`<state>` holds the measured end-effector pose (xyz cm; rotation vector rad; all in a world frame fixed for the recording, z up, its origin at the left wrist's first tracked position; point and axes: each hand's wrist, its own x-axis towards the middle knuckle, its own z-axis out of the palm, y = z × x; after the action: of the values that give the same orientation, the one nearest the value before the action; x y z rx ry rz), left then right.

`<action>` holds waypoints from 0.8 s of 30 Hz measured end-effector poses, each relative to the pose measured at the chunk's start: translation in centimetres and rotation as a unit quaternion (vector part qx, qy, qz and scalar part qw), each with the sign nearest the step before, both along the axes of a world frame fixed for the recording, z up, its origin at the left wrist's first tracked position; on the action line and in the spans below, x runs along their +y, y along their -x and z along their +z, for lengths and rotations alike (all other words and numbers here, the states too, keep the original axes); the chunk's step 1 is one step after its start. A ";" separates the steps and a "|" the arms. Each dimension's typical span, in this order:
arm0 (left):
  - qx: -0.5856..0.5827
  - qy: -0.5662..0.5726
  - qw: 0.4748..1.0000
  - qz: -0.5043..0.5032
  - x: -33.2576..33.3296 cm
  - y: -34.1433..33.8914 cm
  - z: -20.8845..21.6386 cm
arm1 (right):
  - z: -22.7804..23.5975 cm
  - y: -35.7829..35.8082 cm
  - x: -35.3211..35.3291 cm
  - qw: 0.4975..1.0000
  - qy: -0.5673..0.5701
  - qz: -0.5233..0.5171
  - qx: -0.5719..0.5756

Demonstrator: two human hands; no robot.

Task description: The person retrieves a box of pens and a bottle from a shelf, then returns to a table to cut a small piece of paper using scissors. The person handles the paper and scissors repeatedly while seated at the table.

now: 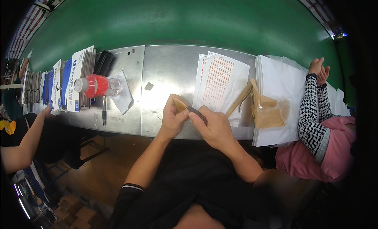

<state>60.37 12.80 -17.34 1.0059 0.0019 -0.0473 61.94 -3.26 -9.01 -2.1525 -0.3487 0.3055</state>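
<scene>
Over the near edge of the metal table, my left hand (172,119) and my right hand (215,126) are close together, both closed. Between them they pinch a small flat piece (180,105), tan on the left and dark grey on the right. Its exact kind cannot be made out, and the fingers cover part of it. Just beyond my right hand lie white sheets (220,75) printed with rows of small red marks. A strip of brown paper (239,98) rests across their right side. A small dark grey scrap (149,86) lies on the metal beyond my left hand.
At left stand stacked white-and-blue boxes (80,81), a red-labelled bottle (96,85), a black pen (104,110) and a black case (103,63). White sheets (275,75) with crumpled brown paper (271,110) are at right. A green surface (189,18) lies beyond. People sit either side.
</scene>
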 end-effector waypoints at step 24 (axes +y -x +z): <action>0.078 -0.095 0.976 0.180 4.2 0.2 1.7 | -2.9 -1.4 3.3 0.923 -0.254 -0.075 0.277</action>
<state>60.22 16.95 -15.61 1.1771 0.3384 0.2089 63.30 0.08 -11.91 -1.4905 0.0652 0.6406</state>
